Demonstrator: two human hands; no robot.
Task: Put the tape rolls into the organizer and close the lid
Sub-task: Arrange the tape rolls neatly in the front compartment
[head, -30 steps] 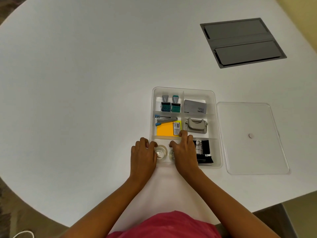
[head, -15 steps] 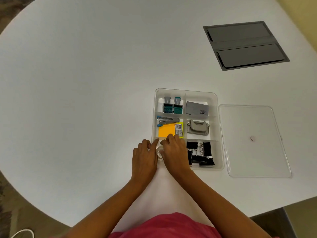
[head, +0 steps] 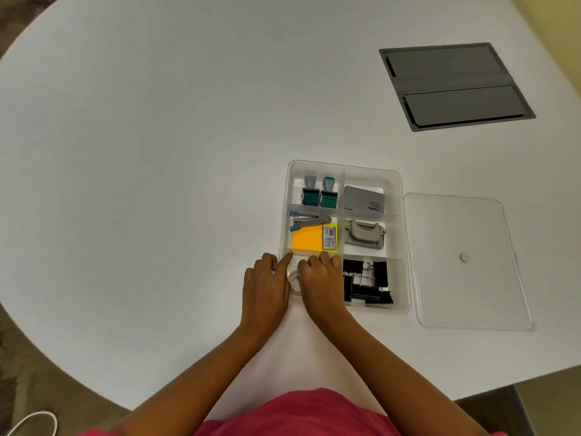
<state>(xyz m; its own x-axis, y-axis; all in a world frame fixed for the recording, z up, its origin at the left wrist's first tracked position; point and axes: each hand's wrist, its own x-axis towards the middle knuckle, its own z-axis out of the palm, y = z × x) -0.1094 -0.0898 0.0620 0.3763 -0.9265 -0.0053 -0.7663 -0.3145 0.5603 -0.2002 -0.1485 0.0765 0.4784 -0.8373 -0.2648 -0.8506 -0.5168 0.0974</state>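
Now both hands are seen bunched over the near-left compartment of the clear plastic divided organizer [head: 399, 190] on the white round worktop [head: 141, 152]. The left hand [head: 265, 286] rests at the organizer's left wall, index finger extended toward the divider; the right hand [head: 320, 280] is curled over the compartment, fingers bent down. A clear tape roll [head: 294, 276] is visible between them, lying flat with its hole facing up, touched on both sides; whether a firm grip is held cannot be told. A second roll, if present, is hidden under the right hand.

The clear flat lid [head: 465, 262] lies just right of the organizer, its long axis parallel to the organizer's, so the right hand is judged nearer for the closing move, a reach to the right.

Readable writing: "camlin" is printed on the grey box [head: 364, 199] in the far-right compartment. A barcode label [head: 329, 237] on the orange sticky-note pad [head: 306, 240] is too small to read.
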